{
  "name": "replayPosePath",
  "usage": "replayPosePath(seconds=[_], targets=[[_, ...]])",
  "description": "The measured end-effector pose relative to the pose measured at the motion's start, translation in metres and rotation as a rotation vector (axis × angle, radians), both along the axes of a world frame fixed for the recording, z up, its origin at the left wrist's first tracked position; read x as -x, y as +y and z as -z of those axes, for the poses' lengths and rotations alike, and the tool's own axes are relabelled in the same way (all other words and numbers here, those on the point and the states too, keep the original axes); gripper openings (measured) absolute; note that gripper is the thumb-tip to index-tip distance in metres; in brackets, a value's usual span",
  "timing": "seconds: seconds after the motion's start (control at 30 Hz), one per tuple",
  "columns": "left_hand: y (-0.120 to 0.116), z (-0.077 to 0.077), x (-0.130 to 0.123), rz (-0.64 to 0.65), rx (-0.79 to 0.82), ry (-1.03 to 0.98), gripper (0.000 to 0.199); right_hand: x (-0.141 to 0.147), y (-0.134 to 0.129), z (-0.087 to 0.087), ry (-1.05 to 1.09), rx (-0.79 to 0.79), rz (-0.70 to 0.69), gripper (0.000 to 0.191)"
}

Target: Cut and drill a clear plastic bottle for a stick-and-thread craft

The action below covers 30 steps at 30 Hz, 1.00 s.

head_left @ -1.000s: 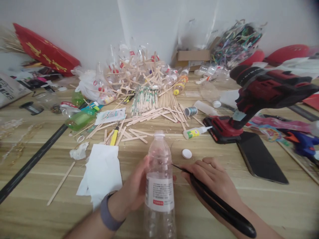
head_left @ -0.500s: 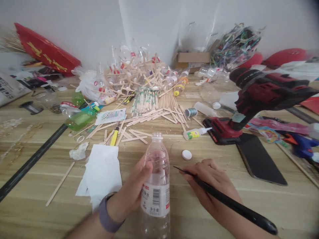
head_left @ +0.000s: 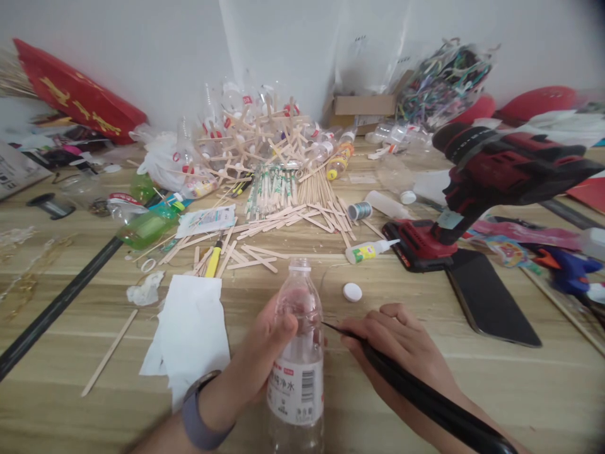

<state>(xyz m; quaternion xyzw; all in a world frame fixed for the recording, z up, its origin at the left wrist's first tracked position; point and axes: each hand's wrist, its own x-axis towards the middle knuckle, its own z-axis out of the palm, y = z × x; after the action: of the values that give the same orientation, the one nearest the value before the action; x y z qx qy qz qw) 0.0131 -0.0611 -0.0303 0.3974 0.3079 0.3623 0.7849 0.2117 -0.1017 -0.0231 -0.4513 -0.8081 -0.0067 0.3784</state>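
A clear plastic bottle point(head_left: 297, 384) with a white label and no cap stands upright at the front middle. My left hand point(head_left: 265, 343) is wrapped round its upper part from the left, thumb in front. In my right hand point(head_left: 387, 340) is a black-handled tool point(head_left: 425, 391) with a thin pointed metal end. The tip meets the right side of the bottle, just below the shoulder. A white cap point(head_left: 352, 292) lies on the wooden table beyond my right hand.
White paper point(head_left: 193, 334) and a wooden stick point(head_left: 109, 353) lie at left. A phone point(head_left: 491, 299) and a red drill point(head_left: 501, 176) are at right. Behind are a glue bottle point(head_left: 368, 251), a wire spool point(head_left: 360, 210), and piled sticks point(head_left: 283, 217).
The tool's tip has moved left and slightly down, from a gap beside the bottle to its side. The bottle has turned a little, showing more of the label's writing.
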Motion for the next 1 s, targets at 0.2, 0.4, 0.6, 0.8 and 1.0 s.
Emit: replayPosePath(seconds=[0.2,0.4,0.6,0.8,1.0], targets=[[-0.001,0.002,0.000,-0.010,-0.013,0.015,0.052,-0.001,-0.002,-0.001,-0.010,0.029,0.009,0.012],[-0.002,0.005,0.006,-0.020,-0.063,0.107,0.050,-0.002,0.000,-0.003,-0.067,0.027,-0.001,0.011],[-0.003,0.003,0.010,-0.015,-0.122,0.164,0.047,-0.005,0.004,-0.015,-0.211,-0.054,-0.058,0.017],[-0.003,-0.004,0.007,-0.061,-0.099,0.126,0.046,-0.005,0.005,-0.026,-0.275,-0.074,-0.056,0.020],[-0.004,-0.006,0.004,-0.142,-0.049,0.110,0.050,0.005,0.005,-0.025,-0.158,-0.047,-0.057,0.021]])
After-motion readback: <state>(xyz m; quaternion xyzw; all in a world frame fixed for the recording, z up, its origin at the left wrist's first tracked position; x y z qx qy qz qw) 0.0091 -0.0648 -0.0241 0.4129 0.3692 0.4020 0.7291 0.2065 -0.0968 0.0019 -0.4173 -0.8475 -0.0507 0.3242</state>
